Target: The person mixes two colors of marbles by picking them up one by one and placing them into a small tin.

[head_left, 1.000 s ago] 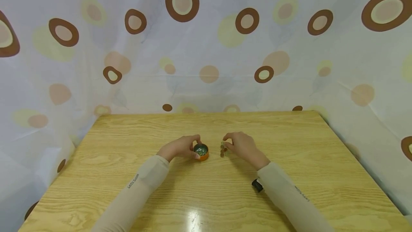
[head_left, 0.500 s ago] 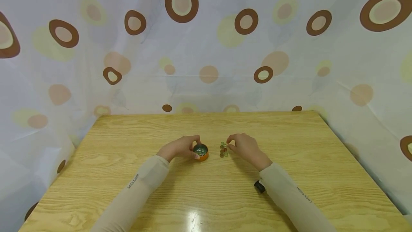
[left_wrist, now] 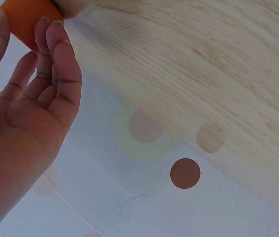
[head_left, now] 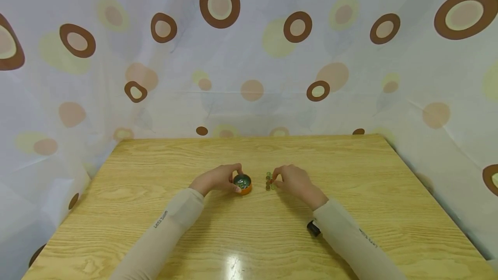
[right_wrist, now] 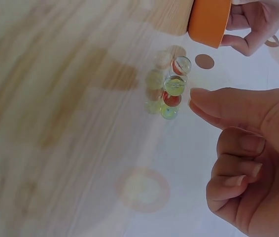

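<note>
The fingers of the right hand reach down to a small cluster of glass marbles on the desk. Thumb and forefinger nearly meet at their tips while the other three curl in toward the palm. In the right wrist view no marble shows between the tips, but one could be hidden there, so the pictures cannot settle whether they grip anything.

The marbles stand close together, some clear with red or yellow-green inside. Smooth and round, they would probably roll at a sideways nudge. A good pick would come from above, thumb and forefinger settling on opposite sides of one marble at its widest, preferably one at the end of the group, with a light squeeze and a straight lift. Keeping the spare fingers tucked should spare the neighbours a knock.

Farther out, beside the cluster but apart from it, the left hand pinches the wall of an orange bowl, which rests on the desk with its dark mouth upward and glassy pieces inside. That steadying hold seems worth keeping, with the left thumb tucked aside at the rim. A low release over the bowl would limit any bounce.
</note>
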`<state>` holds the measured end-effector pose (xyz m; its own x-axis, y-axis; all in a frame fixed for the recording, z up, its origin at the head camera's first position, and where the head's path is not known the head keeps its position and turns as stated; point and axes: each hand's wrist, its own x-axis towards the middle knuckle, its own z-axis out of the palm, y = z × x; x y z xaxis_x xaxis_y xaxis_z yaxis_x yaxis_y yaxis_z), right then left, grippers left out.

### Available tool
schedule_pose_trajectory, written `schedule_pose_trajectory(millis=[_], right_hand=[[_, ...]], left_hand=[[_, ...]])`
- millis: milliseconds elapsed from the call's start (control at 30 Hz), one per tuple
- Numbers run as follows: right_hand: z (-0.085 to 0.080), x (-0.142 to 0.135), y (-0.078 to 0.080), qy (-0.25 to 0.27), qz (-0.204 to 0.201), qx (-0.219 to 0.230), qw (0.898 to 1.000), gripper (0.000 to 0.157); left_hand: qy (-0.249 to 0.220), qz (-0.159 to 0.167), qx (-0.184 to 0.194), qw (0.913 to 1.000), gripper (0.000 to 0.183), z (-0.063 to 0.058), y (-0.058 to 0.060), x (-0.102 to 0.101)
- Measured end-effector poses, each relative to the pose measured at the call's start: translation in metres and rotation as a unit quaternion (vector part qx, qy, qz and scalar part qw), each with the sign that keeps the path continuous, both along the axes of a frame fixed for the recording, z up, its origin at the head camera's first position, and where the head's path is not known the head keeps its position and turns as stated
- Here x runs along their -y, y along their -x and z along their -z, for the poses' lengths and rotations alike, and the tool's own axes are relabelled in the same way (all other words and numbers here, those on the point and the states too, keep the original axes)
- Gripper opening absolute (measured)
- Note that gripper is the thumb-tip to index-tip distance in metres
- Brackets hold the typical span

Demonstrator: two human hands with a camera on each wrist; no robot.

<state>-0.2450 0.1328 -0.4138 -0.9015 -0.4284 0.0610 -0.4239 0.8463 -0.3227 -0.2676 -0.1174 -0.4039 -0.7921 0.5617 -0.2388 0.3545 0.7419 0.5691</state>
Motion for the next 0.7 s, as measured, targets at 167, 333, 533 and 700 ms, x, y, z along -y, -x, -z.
schedule_pose_trajectory(millis=[167, 333, 533, 700], right_hand=[[-0.0004, 0.0020, -0.0026, -0.007, -0.002, 0.011, 1.000, 0.008], [0.0006, 0.0038, -0.0033, -0.013, -0.002, 0.018, 1.000, 0.008], [0.0022, 0.0046, -0.0029, -0.011, -0.004, 0.023, 1.000, 0.006], [0.0016, 0.0045, -0.0033, -0.013, -0.005, 0.024, 1.000, 0.007]], left_hand=[[0.002, -0.001, 0.000, 1.0000, 0.036, -0.0008, -0.0002, -0.0001], [0.002, 0.002, -0.001, 1.0000, 0.036, 0.0001, 0.0000, 0.0003], [0.001, 0.003, -0.004, 1.0000, 0.037, 0.0001, 0.0002, 0.0002], [0.001, 0.000, -0.005, 1.0000, 0.036, 0.0006, 0.0007, 0.0004]])
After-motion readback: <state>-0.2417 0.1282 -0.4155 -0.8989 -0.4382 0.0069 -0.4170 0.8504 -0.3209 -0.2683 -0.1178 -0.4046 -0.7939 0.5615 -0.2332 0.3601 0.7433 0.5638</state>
